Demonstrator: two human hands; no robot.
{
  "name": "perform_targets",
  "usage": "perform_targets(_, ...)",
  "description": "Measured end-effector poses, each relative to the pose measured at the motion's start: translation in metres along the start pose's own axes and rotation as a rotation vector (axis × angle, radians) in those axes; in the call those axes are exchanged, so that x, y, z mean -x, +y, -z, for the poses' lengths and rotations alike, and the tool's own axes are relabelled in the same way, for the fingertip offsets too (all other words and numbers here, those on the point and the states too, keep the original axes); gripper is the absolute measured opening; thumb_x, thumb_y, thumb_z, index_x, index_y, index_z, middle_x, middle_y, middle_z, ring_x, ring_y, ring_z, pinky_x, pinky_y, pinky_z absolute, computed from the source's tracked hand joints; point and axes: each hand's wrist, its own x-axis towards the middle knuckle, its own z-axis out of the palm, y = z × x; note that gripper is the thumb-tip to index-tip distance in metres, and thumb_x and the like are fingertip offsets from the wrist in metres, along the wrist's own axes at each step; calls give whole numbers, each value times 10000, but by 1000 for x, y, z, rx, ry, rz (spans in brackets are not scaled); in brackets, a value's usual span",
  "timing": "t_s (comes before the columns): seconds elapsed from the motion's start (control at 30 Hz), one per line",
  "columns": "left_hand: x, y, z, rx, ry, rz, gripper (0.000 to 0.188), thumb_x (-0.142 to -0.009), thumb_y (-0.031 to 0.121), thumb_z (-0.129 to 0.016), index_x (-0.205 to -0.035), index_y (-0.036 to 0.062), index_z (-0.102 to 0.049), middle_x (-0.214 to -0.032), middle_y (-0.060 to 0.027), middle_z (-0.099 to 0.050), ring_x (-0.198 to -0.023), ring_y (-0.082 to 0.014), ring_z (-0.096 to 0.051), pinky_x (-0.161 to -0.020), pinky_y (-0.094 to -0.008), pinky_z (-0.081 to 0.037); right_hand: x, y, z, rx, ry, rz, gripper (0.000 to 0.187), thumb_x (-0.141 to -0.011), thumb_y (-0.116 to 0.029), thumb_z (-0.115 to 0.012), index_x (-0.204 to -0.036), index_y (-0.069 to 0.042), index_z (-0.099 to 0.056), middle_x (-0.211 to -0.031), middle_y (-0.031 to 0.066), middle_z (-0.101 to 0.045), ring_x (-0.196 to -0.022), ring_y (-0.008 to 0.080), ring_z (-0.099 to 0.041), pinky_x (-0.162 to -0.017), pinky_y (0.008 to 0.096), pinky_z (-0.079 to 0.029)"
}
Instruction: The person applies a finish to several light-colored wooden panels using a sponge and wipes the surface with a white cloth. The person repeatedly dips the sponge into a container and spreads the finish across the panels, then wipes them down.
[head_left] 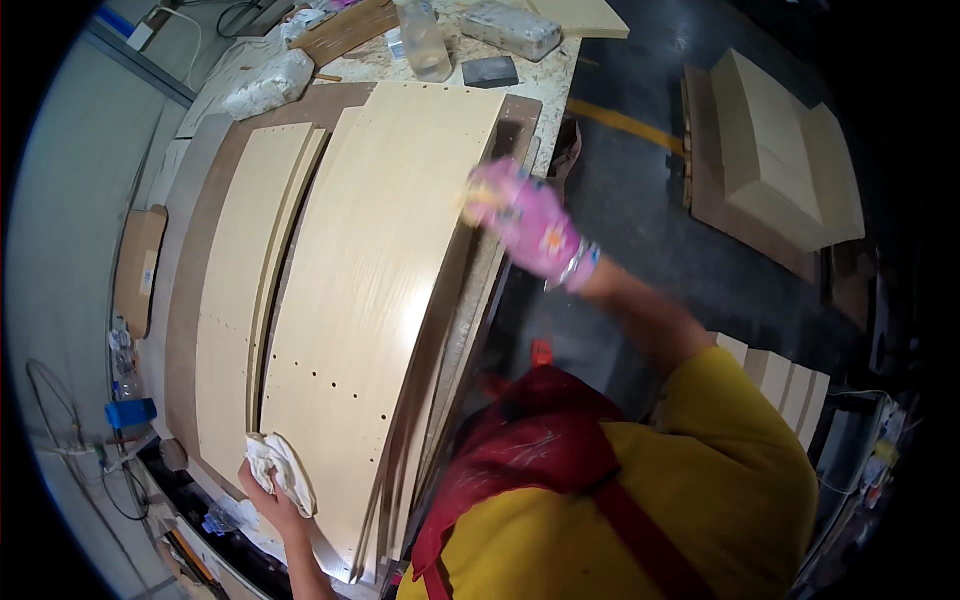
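A long pale wooden panel [365,220], with rows of small drilled holes, tops the stack before me. My left hand [268,499], bare, is closed around a crumpled white cloth [280,465] over the panel's near left edge. In a pink flowered glove, my right hand [522,222] is at the panel's right edge, farther along. Its fingers are closed on a small yellowish piece [480,195], blurred by motion, whose kind I cannot make out. Left of the top panel lies another stack of narrower pale panels [250,240], with a dark gap between the two.
At the table's far end stand a clear plastic bottle [425,45], a dark grey block [490,71] and wrapped bundles [510,28]. Stacked pale boards [765,150] rest on the floor at right. A cardboard piece [140,270] and hanging cables [75,430] are at left.
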Motion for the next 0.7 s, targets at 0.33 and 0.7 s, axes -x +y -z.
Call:
perform_targets(0.33,11,-14,-9,-32,122,-26,398,-907,128,-533,-1267,-30,-471,-1169,-139,-538,-1090,-250,-521,-989,-342,-372,15,-29,2,-35,-3,128,260,-908,-192,-604,-1125,-50,-582,-1075,145,-609,-916,281,-638,-820,351,-515)
perform_targets(0.7,5,-27,-10,-37,157,-93,370,-886,45,-533,-1243,-43,-494,-1155,-161,-542,-1059,-274,-544,-944,-359,-430,73,-67,-55,-8,-31,204,263,-865,-153,-655,-1098,-52,-588,-1032,136,-596,-909,301,-648,-720,373,-538)
